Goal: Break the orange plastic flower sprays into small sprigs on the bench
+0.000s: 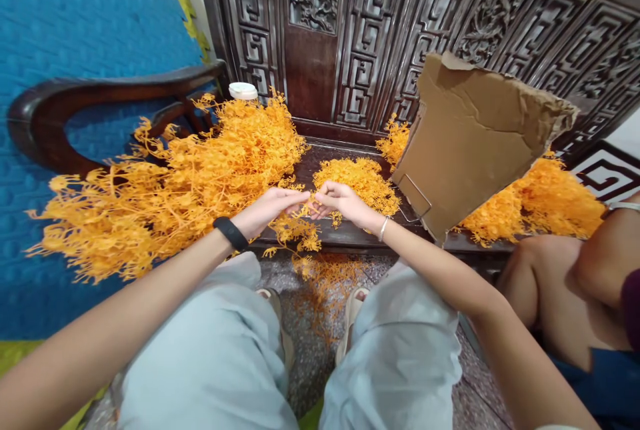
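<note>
hanging below left fingers (294, 198), orange sprig (301, 237), right fingers (329, 201) near

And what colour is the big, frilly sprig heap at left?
The sprig heap is bright orange, in head view.

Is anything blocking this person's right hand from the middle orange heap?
Nothing visible: the right hand is by the near edge of the middle orange heap. The cardboard stands to the right, not between them.
</note>
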Available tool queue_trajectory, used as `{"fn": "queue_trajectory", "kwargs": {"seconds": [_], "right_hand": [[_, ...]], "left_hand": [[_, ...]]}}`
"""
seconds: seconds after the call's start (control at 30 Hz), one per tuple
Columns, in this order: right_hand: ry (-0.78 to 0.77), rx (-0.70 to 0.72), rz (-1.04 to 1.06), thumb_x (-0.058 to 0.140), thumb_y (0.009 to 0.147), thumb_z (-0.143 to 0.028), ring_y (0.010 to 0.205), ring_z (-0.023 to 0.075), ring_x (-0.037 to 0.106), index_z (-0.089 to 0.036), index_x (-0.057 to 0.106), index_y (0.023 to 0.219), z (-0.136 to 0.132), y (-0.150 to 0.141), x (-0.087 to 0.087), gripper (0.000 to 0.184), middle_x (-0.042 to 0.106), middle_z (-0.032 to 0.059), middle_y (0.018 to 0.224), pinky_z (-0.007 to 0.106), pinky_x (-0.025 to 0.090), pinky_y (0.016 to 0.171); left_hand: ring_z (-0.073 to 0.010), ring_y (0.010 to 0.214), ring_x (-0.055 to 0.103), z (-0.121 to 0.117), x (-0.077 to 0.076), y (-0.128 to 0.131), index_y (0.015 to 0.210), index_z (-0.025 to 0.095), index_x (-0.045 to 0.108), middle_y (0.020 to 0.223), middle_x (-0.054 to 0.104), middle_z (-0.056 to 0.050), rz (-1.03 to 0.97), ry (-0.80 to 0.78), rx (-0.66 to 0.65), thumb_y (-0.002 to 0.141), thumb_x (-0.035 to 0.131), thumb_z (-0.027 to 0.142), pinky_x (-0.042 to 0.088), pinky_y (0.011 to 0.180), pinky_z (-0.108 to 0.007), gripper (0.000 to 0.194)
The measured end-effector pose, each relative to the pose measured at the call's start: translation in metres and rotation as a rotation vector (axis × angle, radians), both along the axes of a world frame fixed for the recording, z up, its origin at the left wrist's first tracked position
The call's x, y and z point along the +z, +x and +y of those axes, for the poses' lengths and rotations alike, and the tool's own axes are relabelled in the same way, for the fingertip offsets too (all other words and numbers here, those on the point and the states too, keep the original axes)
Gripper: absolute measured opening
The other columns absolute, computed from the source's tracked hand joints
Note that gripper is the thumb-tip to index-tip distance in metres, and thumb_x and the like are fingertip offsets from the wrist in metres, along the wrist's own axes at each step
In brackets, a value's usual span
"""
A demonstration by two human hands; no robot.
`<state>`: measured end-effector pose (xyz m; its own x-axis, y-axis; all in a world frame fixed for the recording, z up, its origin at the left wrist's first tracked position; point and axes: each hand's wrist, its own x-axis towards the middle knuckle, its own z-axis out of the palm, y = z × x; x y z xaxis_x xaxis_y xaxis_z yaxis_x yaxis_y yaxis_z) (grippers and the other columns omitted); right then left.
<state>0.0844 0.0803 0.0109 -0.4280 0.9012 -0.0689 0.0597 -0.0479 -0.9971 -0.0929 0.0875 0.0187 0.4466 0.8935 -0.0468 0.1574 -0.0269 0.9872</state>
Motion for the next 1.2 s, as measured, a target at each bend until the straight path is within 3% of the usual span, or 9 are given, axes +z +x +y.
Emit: {"fn": "queue_trajectory", "kwargs": {"seconds": [0.2, 0.43, 0.57, 0.67, 0.77, 0.9, 0.97, 1.07, 1.2], "right_hand": [[-0.012, 0.324, 0.278, 0.057, 0.082, -0.024, 0.068, 0.0093, 0.06, -0.018, 0.044, 0.07, -0.006, 0.002, 0.014, 0.018, 0.059, -0.0014, 0.068, 0.027, 0.047, 0.072], [-0.03, 0.461, 0.418, 0.068, 0.068, -0.039, 0.059, 0.0106, 0.054, -0.02, 0.035, 0.068, -0.011, -0.001, 0.025, 0.038, 0.054, -0.0032, 0.062, 0.028, 0.045, 0.062], [-0.029, 0.475, 0.477, 0.072, 0.06, -0.045, 0.055, 0.012, 0.052, -0.021, 0.031, 0.064, -0.021, -0.004, 0.032, 0.047, 0.049, -0.0043, 0.055, 0.029, 0.044, 0.056], [0.043, 0.467, 0.512, 0.07, 0.063, -0.047, 0.054, 0.0121, 0.051, -0.021, 0.033, 0.063, -0.027, -0.006, 0.038, 0.045, 0.046, -0.0043, 0.055, 0.028, 0.044, 0.055], [0.068, 0.306, 0.487, 0.065, 0.072, -0.041, 0.056, 0.0099, 0.048, -0.022, 0.043, 0.071, -0.021, -0.004, 0.041, 0.03, 0.045, -0.0044, 0.059, 0.026, 0.044, 0.057], [-0.033, -0.116, 0.476, 0.055, 0.083, -0.027, 0.057, 0.0065, 0.046, -0.019, 0.055, 0.08, 0.012, 0.015, 0.03, 0.009, 0.047, -0.004, 0.061, 0.021, 0.043, 0.06], [-0.11, -0.309, 0.47, 0.053, 0.084, -0.022, 0.058, 0.0055, 0.05, -0.016, 0.057, 0.078, 0.031, 0.029, 0.02, 0.009, 0.052, -0.0026, 0.063, 0.018, 0.045, 0.06], [-0.237, -0.565, 0.456, 0.05, 0.086, -0.018, 0.058, 0.0056, 0.055, -0.014, 0.056, 0.075, 0.053, 0.049, 0.004, 0.013, 0.057, -0.0009, 0.062, 0.017, 0.048, 0.061], [-0.266, -0.729, 0.382, 0.047, 0.087, -0.014, 0.06, 0.0078, 0.061, -0.015, 0.051, 0.075, 0.065, 0.066, -0.007, 0.013, 0.061, 0.0007, 0.063, 0.018, 0.051, 0.064]], "left_hand": [[-0.0085, 0.041, 0.044, -0.014, 0.02, 0.004, 0.048, 0.015, 0.063, 0.049, 0.06, -0.007, -0.166, -0.129, -0.09, 0.074, 0.048, 0.064, 0.03, 0.041, -0.021, 0.058], [-0.0105, 0.04, 0.051, -0.032, 0.034, 0.016, 0.043, 0.014, 0.063, 0.05, 0.063, -0.009, -0.364, -0.186, -0.167, 0.066, 0.063, 0.052, 0.035, 0.04, -0.022, 0.044], [-0.0048, 0.028, 0.032, -0.041, 0.042, 0.015, 0.027, 0.018, 0.047, 0.026, 0.037, 0.0, -0.509, -0.211, -0.204, 0.065, 0.064, 0.044, 0.027, 0.035, -0.021, 0.049], [-0.0047, 0.027, 0.024, -0.043, 0.049, 0.012, 0.024, 0.018, 0.035, 0.024, 0.018, 0.003, -0.628, -0.171, -0.218, 0.071, 0.059, 0.042, 0.026, 0.035, -0.021, 0.057], [-0.0063, 0.031, 0.031, -0.038, 0.051, 0.012, 0.034, 0.018, 0.046, 0.029, 0.029, 0.002, -0.58, -0.13, -0.201, 0.075, 0.053, 0.046, 0.029, 0.038, -0.023, 0.05], [-0.0069, 0.042, 0.04, -0.021, 0.04, 0.017, 0.056, 0.015, 0.06, 0.047, 0.052, 0.001, -0.422, -0.092, -0.055, 0.069, 0.061, 0.048, 0.028, 0.042, -0.022, 0.035], [-0.0062, 0.045, 0.042, -0.011, 0.03, 0.02, 0.062, 0.015, 0.06, 0.052, 0.054, 0.002, -0.335, -0.06, 0.023, 0.068, 0.066, 0.042, 0.029, 0.044, -0.021, 0.028], [-0.006, 0.045, 0.042, -0.001, 0.017, 0.023, 0.059, 0.015, 0.056, 0.047, 0.049, 0.004, -0.226, -0.018, 0.013, 0.07, 0.066, 0.037, 0.032, 0.049, -0.021, 0.027], [-0.0074, 0.05, 0.048, 0.005, 0.009, 0.025, 0.072, 0.013, 0.062, 0.057, 0.058, 0.002, -0.196, -0.03, 0.024, 0.067, 0.069, 0.032, 0.035, 0.053, -0.023, 0.02]]}}
